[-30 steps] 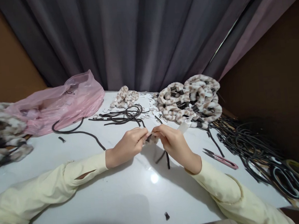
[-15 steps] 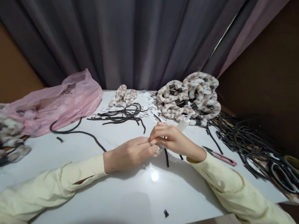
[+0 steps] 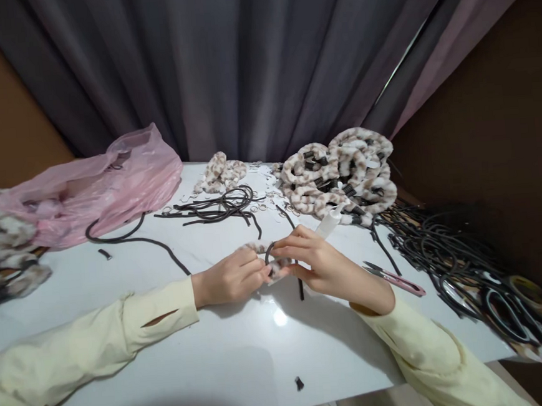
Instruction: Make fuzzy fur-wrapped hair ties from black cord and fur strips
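The left hand (image 3: 232,275) is closed, its thumb and fingers gripping a fluffy mottled piece (image 3: 257,248) just above the middle of the white tabletop (image 3: 194,359). The right hand (image 3: 315,259) curves in from the right, its thumb apart from the fingers; the fingertips reach a dark cord (image 3: 268,254) that bends up between the hands, but whether they pinch it firmly I cannot tell. The likeliest trouble is the cord springing out of its bend, since it looks stiff and the right hand's hold seems light. The soft pile could also compress and slide if the left grip slackens, letting the piece twist. A cord end (image 3: 301,288) hangs below the right hand, and a careless pull on it could drag the work askew. Just beyond that hand, on its far side, a white bottle (image 3: 329,222) might be knocked by the knuckles if the hand swings away from the person. To the right, the pink-handled snips (image 3: 394,279) lie near the right sleeve (image 3: 417,335), where a sweeping forearm could catch them.
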{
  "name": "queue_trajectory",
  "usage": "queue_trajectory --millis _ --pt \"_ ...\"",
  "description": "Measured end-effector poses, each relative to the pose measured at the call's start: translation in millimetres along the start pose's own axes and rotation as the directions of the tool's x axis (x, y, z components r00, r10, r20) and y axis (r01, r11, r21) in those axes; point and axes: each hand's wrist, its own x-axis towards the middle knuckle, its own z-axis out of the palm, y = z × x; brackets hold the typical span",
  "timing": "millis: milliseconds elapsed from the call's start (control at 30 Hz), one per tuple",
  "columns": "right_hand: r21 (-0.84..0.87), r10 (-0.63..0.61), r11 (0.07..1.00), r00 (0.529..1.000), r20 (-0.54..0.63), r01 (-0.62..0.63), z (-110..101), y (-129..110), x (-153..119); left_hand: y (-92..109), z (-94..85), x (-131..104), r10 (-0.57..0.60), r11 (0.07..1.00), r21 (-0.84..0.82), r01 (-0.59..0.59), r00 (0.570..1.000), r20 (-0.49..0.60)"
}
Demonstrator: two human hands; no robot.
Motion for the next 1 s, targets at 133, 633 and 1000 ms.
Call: queue_trajectory --millis 133,633,1000 --pt "0.112 0.054 0.991 0.989 0.141 -0.07 11 6 0 -1 -4.7 0 0.295 0.95 0.111 -0.292 0.955 -0.008" --pt "0.277 0.243 0.939 0.962 -0.121 -0.203 39 -4 8 3 -1.8 6 0.083 0.968 0.24 -0.067 0.995 -0.058" --pt "-0.053 0.198 0.973 0.929 -0.312 -0.225 54 -4 6 9 1.7 9 -0.13 0.978 0.146 0.152 0.981 -0.146"
